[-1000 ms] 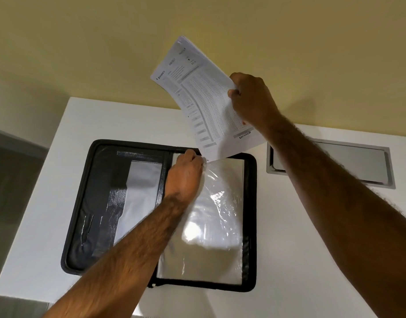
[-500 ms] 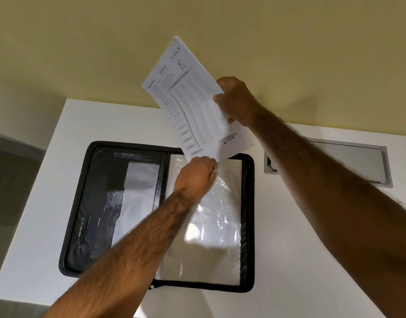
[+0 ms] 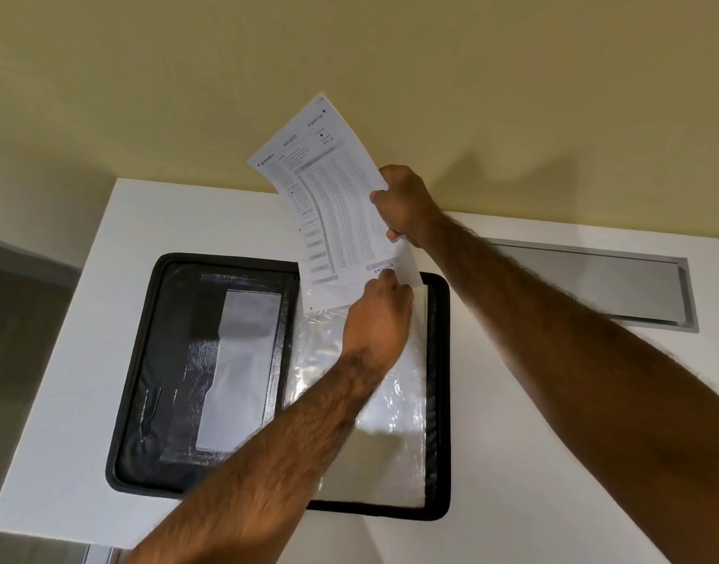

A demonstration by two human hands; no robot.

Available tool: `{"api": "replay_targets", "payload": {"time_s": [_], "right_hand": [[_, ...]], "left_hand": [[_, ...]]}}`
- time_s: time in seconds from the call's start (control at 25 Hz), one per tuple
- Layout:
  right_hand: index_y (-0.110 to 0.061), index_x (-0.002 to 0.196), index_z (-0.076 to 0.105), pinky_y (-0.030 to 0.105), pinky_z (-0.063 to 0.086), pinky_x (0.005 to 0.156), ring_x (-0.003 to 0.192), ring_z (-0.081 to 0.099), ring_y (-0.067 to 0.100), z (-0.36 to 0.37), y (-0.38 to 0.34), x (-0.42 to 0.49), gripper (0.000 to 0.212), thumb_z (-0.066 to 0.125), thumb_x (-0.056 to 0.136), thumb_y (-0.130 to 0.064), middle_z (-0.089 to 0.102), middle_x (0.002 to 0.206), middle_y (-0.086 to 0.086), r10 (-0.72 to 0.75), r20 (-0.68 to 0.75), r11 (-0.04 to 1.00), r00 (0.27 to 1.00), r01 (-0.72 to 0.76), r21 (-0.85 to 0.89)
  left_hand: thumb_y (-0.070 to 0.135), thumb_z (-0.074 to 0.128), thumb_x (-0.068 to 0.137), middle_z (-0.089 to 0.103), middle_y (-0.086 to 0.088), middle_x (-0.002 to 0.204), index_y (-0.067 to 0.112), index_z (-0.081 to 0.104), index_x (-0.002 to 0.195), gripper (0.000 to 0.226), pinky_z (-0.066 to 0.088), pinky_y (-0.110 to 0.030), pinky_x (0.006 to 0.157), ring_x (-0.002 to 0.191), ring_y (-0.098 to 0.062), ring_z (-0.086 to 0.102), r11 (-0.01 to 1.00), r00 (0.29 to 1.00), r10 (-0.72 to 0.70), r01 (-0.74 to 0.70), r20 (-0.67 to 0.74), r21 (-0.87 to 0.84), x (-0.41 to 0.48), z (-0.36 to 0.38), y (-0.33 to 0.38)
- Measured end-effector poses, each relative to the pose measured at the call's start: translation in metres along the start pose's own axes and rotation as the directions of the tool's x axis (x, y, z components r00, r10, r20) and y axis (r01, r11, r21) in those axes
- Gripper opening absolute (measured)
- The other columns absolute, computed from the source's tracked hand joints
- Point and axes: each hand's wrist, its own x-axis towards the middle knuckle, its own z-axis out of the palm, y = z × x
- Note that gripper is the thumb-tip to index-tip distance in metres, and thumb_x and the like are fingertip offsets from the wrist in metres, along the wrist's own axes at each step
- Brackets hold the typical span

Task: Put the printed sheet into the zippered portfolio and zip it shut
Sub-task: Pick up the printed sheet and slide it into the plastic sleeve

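Head view: printed sheet (image 3: 333, 213) held tilted over the open portfolio's (image 3: 146, 360) far edge.
Right edge clamped in the right hand (image 3: 402, 201); lower end at the mouth of the clear sleeve (image 3: 394, 441) in the portfolio's right half, left hand (image 3: 380, 315) curled there, its pinch unclear; white table (image 3: 512, 462) beneath.
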Motion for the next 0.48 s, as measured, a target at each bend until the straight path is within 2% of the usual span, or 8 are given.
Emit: {"api": "replay_targets", "payload": {"time_s": [0.16, 0.32, 0.48], "right_hand": [[-0.007, 0.125, 0.06, 0.025, 0.048, 0.041, 0.078, 0.06, 0.026, 0.004, 0.004, -0.002, 0.029, 0.049, 0.098, -0.006, 0.063, 0.127, 0.009, 0.01, -0.009, 1.0, 1.0, -0.01, -0.016], [-0.007, 0.125, 0.06, 0.03, 0.055, 0.045, 0.082, 0.063, 0.028, 0.005, 0.006, -0.004, 0.028, 0.05, 0.099, -0.007, 0.062, 0.13, 0.009, 0.016, -0.01, 1.0, 1.0, -0.017, -0.021], [-0.006, 0.124, 0.059, 0.034, 0.061, 0.051, 0.085, 0.066, 0.03, 0.006, 0.009, -0.005, 0.026, 0.049, 0.099, -0.006, 0.061, 0.134, 0.008, 0.053, -0.03, 0.998, 0.998, -0.054, -0.018]], "left_hand": [[0.026, 0.051, 0.099, 0.052, 0.003, 0.087, 0.013, 0.06, 0.081, 0.024, 0.051, -0.028, 0.056, 0.074, -0.015, 0.055, 0.999, 1.0, -0.023, 0.022, -0.02, -0.045, 0.005, 0.001, 0.013], [0.028, 0.052, 0.098, 0.052, 0.009, 0.083, 0.019, 0.059, 0.084, 0.018, 0.042, -0.021, 0.056, 0.067, -0.008, 0.051, 0.979, 0.985, -0.17, 0.166, -0.022, -0.122, 0.014, 0.001, 0.019], [0.02, 0.058, 0.099, 0.062, 0.004, 0.088, 0.014, 0.068, 0.089, 0.015, 0.05, -0.023, 0.062, 0.074, -0.01, 0.058, 0.971, 0.99, -0.139, 0.13, -0.034, -0.202, 0.022, -0.01, 0.029]]}}
